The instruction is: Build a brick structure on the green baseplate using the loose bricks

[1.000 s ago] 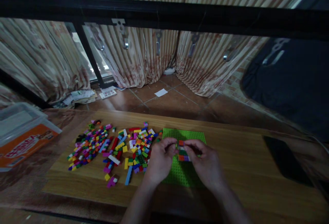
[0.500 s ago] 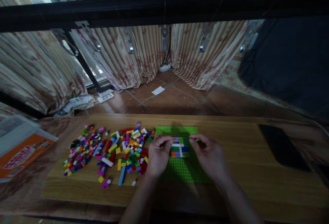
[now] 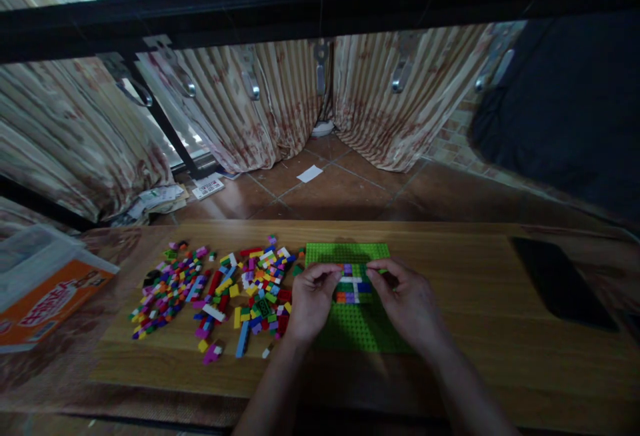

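Note:
A green studded baseplate (image 3: 357, 333) lies on the wooden table, with a small patch of building bricks (image 3: 354, 287) in orange, purple, white, green and blue on its middle. My left hand (image 3: 315, 299) reaches over the plate's left side, thumb and forefinger closed at the patch's upper left corner. Opposite it, my right hand (image 3: 407, 296) pinches at the upper right corner, by a green brick. The fingers of both hands touch the patch's far row and hide its ends. My palms and wrists cover parts of the baseplate.
Loose bricks (image 3: 260, 283) of many colours are spread over the table (image 3: 480, 369) left of the plate. A clear box with an orange label (image 3: 55, 303) stands at far left. On the right lies a flat black object (image 3: 560, 283). A dark rail (image 3: 320, 13) crosses before the curtains.
The view has shifted slightly. Both hands stay at the two upper corners of the brick patch, with their fingers almost unmoved.

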### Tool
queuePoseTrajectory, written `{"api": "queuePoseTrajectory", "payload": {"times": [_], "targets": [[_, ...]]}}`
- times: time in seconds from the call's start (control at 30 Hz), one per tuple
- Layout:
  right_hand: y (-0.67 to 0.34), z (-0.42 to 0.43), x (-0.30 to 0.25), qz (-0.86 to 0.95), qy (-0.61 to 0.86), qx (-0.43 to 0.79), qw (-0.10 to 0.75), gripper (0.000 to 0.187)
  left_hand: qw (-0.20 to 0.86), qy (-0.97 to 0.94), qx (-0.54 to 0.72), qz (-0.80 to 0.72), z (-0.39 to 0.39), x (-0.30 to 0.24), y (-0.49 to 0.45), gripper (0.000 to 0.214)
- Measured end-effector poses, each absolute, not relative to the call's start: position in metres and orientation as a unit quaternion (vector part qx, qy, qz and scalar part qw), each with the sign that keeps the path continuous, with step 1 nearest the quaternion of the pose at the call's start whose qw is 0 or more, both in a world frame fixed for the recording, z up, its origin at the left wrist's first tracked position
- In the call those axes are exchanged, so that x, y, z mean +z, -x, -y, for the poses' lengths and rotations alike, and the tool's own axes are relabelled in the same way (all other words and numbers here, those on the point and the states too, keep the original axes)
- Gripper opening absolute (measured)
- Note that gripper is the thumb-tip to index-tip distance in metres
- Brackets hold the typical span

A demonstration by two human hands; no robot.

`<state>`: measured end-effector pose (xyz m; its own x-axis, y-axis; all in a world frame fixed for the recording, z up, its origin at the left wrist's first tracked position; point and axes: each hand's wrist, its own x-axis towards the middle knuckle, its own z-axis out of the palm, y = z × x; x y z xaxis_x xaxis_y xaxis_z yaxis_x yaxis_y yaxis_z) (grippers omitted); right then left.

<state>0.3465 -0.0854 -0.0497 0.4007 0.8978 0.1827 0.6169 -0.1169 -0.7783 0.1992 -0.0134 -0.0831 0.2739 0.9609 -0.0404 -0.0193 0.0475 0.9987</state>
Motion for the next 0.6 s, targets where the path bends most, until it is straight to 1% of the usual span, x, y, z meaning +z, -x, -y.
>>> {"api": "queuePoseTrajectory", "payload": {"times": [0.13, 0.4, 0.6], "targets": [[-0.3436, 0.0844, -0.0493, 0.521, 0.725, 0.182, 0.412, 0.023, 0.612, -0.519, 0.406, -0.438, 0.0123, -0.0815, -0.2007, 0.009], [-0.3421, 0.083, -0.0512, 0.523, 0.724, 0.19, 0.408, 0.023, 0.611, -0.51, 0.405, -0.449, 0.0138, -0.077, -0.2027, 0.006], [-0.3414, 0.0836, -0.0524, 0.529, 0.725, 0.189, 0.399, 0.023, 0.603, -0.473, 0.427, -0.479, 0.0141, -0.0787, -0.2088, 0.004]]}}
